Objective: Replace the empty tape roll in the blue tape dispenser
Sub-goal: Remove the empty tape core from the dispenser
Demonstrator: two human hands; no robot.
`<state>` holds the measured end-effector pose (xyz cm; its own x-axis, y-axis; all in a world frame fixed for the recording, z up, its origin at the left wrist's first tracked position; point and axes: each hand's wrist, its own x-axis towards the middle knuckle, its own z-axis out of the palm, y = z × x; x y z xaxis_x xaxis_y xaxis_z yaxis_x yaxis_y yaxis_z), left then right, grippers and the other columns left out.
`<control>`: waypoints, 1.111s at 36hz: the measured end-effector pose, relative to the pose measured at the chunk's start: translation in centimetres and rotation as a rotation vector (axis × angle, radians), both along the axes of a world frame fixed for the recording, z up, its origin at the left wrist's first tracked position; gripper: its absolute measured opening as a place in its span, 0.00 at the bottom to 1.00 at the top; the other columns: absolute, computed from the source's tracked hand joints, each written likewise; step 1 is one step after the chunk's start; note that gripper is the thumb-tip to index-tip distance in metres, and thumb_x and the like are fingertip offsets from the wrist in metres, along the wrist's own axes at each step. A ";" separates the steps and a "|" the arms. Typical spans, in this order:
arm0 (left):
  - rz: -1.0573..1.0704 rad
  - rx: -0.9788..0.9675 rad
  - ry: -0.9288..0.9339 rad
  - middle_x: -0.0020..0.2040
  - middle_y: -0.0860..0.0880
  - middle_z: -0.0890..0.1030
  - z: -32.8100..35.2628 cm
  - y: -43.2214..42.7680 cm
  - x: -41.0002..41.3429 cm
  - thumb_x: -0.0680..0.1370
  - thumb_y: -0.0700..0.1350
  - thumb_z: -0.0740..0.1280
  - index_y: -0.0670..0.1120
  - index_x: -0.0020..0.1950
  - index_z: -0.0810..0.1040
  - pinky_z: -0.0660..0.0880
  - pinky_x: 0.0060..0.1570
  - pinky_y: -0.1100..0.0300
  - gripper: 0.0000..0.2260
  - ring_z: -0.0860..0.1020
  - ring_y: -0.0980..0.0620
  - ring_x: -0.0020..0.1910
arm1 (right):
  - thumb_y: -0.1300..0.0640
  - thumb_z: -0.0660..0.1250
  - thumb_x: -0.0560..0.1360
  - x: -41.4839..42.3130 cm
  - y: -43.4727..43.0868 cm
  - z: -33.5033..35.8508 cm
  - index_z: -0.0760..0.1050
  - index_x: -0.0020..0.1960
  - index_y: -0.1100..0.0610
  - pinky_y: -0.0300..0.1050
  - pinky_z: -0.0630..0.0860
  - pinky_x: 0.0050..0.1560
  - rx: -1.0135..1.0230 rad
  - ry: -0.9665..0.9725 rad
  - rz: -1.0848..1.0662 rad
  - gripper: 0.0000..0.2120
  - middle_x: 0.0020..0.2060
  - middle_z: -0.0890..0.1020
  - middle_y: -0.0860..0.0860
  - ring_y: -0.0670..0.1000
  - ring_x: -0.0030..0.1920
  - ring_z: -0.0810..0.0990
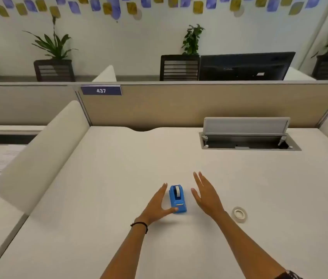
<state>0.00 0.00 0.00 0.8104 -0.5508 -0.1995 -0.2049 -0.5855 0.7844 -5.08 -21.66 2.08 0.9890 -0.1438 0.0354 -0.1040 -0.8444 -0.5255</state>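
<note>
A small blue tape dispenser [177, 199] stands on the white desk [119, 178], with a white roll seated in its top. My left hand [157, 206] lies just left of it, fingers spread, the thumb touching the dispenser's near end. My right hand [206, 195] hovers a short way to the right of the dispenser, fingers straight and apart, holding nothing. A separate roll of tape [239, 214] lies flat on the desk to the right of my right wrist.
An open cable hatch [249, 141] with a raised lid is set in the desk at the back right. A beige partition [199, 105] closes the far edge. A white divider [44, 154] borders the desk's left side.
</note>
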 end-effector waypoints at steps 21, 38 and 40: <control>0.014 -0.163 -0.082 0.73 0.61 0.56 -3.4 -2.4 0.4 0.67 0.60 0.74 0.57 0.73 0.47 0.40 0.74 0.59 0.45 0.56 0.62 0.73 | 0.33 0.52 0.72 1.3 1.9 -3.2 0.46 0.72 0.36 0.48 0.52 0.74 0.503 0.231 0.114 0.31 0.76 0.53 0.43 0.45 0.75 0.52; 0.036 -0.114 -0.198 0.74 0.58 0.59 -3.7 -2.6 0.6 0.66 0.66 0.71 0.51 0.75 0.52 0.48 0.77 0.54 0.46 0.58 0.60 0.74 | 0.46 0.64 0.75 2.9 2.1 -1.7 0.62 0.67 0.43 0.48 0.59 0.71 0.364 0.192 0.199 0.22 0.74 0.60 0.48 0.46 0.74 0.57; 0.032 -0.111 -0.205 0.75 0.59 0.58 -3.6 -2.6 0.6 0.66 0.65 0.71 0.53 0.75 0.52 0.48 0.76 0.54 0.46 0.58 0.59 0.74 | 0.45 0.63 0.75 3.0 2.0 -1.4 0.62 0.67 0.43 0.49 0.60 0.70 0.336 0.203 0.211 0.22 0.74 0.58 0.47 0.46 0.73 0.57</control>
<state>0.65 -2.62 -3.59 0.8449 -0.5339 0.0319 -0.3497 -0.5064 0.7882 -2.10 -19.62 0.68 0.9800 0.0916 -0.1767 -0.0770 -0.6443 -0.7609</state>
